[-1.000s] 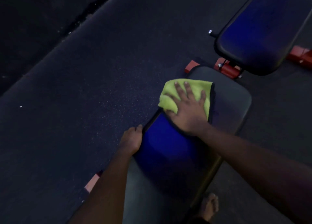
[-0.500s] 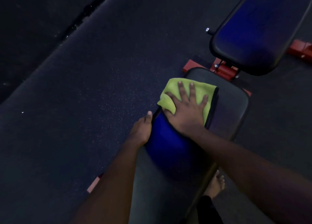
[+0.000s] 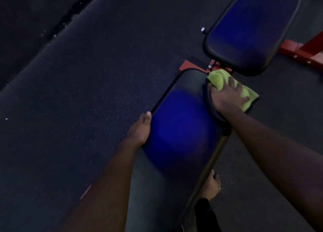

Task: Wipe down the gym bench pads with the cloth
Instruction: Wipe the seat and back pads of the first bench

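Two hands meet the near pad (image 3: pixel 181 127), the long dark cushion with a blue sheen. At its far right corner lies the yellow-green cloth (image 3: pixel 217 78), under the right hand (image 3: pixel 227 99). This hand lies palm down with its fingers (image 3: pixel 244 99) spread, pressing the cloth flat against the pad. The cloth bunches up beyond the thumb side toward the pad's far end and sticks out past the fingertips at the pad's right edge.

The left hand (image 3: pixel 139 130) rests against the pad's left edge about midway along, one digit stretched along the rim; I cannot tell whether the other fingers curl under the edge.

Beyond the near pad's far end is the far pad (image 3: pixel 251 27), on a red frame (image 3: pixel 304 51). A bare foot (image 3: pixel 212 186) stands on the floor (image 3: pixel 87 92) just right of the near pad.
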The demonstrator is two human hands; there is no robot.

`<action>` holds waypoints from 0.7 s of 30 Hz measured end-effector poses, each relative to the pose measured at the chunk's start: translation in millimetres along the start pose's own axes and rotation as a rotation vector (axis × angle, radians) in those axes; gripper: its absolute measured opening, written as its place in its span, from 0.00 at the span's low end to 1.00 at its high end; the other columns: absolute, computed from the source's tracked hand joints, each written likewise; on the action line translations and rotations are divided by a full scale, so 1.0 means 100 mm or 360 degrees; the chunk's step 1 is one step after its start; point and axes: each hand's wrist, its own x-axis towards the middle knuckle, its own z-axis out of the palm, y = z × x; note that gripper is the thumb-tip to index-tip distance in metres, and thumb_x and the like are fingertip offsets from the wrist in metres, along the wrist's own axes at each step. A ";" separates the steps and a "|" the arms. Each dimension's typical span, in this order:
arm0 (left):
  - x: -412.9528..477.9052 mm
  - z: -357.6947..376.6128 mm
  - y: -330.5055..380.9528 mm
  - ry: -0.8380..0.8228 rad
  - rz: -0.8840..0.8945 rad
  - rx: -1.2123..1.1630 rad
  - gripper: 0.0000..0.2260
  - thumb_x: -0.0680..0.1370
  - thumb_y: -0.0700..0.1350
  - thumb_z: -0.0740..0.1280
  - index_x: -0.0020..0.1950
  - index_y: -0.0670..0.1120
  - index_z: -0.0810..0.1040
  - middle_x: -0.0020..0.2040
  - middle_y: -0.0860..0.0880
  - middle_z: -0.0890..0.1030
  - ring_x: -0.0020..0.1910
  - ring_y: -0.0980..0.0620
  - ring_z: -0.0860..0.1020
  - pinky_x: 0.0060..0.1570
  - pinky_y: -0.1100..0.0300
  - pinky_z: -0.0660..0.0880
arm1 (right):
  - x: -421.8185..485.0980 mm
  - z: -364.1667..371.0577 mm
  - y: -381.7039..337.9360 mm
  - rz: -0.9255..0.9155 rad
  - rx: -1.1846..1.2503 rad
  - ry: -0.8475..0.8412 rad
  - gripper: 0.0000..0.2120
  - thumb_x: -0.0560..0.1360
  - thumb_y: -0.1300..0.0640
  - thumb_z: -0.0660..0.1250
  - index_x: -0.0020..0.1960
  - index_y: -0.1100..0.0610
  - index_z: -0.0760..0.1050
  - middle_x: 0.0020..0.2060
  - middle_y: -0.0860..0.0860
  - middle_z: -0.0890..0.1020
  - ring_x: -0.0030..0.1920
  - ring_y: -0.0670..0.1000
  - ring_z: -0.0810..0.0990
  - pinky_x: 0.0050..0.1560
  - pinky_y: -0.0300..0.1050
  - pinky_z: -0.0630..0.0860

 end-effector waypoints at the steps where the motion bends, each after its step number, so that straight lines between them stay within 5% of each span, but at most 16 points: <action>1: -0.01 0.00 0.01 0.0010 -0.0018 0.0009 0.29 0.81 0.65 0.42 0.80 0.55 0.54 0.79 0.45 0.59 0.77 0.41 0.59 0.74 0.40 0.55 | -0.09 0.01 0.10 0.0048 0.0089 0.0021 0.34 0.79 0.32 0.51 0.80 0.48 0.58 0.82 0.47 0.53 0.80 0.61 0.50 0.70 0.78 0.50; 7: -0.06 0.04 0.09 0.0046 -0.0076 0.0082 0.28 0.82 0.64 0.41 0.79 0.55 0.57 0.78 0.42 0.62 0.75 0.39 0.61 0.72 0.39 0.58 | -1.17 0.35 0.23 0.0103 0.0383 0.0263 0.35 0.78 0.36 0.56 0.81 0.47 0.55 0.82 0.46 0.45 0.81 0.64 0.44 0.69 0.76 0.61; 12: -0.03 0.12 0.09 0.0157 -0.0076 0.0123 0.27 0.83 0.61 0.42 0.79 0.52 0.56 0.76 0.41 0.65 0.73 0.39 0.65 0.70 0.41 0.62 | -1.89 0.70 0.10 -0.0076 0.0018 0.0184 0.35 0.75 0.29 0.50 0.80 0.33 0.48 0.82 0.48 0.41 0.80 0.62 0.36 0.68 0.82 0.52; 21: 0.04 0.20 0.08 0.0311 -0.0042 0.0268 0.25 0.83 0.60 0.42 0.75 0.51 0.60 0.70 0.39 0.71 0.66 0.37 0.72 0.64 0.41 0.67 | -0.61 0.28 0.22 -0.0158 -0.0035 0.0118 0.35 0.75 0.26 0.51 0.79 0.34 0.52 0.83 0.49 0.46 0.81 0.64 0.42 0.65 0.83 0.50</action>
